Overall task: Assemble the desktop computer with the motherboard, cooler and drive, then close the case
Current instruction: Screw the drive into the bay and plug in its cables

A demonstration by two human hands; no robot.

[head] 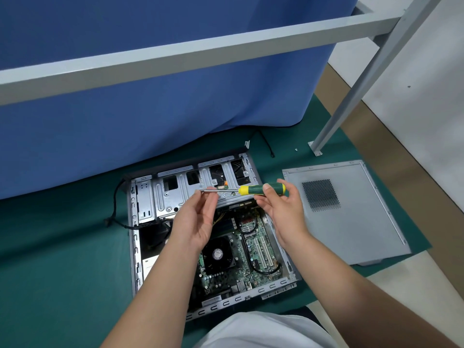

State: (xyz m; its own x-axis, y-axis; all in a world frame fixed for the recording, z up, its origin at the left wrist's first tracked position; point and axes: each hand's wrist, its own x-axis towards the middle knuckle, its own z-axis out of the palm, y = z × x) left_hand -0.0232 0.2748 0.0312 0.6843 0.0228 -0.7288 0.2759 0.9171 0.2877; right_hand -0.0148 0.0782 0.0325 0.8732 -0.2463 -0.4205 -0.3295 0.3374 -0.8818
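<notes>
An open desktop case (133, 247) lies flat on a green mat. Inside it sit the green motherboard (253, 247) and a black cooler fan (218, 254). A metal drive cage (175, 194) spans the far end of the case. My right hand (281, 204) grips the green-and-yellow handle of a screwdriver (251, 190), held level above the case. My left hand (198, 219) pinches the tip of the screwdriver's metal shaft. The grey side panel (356, 217) lies flat to the right of the case.
A blue curtain (150, 96) hangs just behind the case. A grey metal frame bar (200, 54) crosses overhead and its leg (334, 121) is bolted down at the back right. A black cable (115, 209) loops out at the case's left. A small screw (296, 149) lies on the mat.
</notes>
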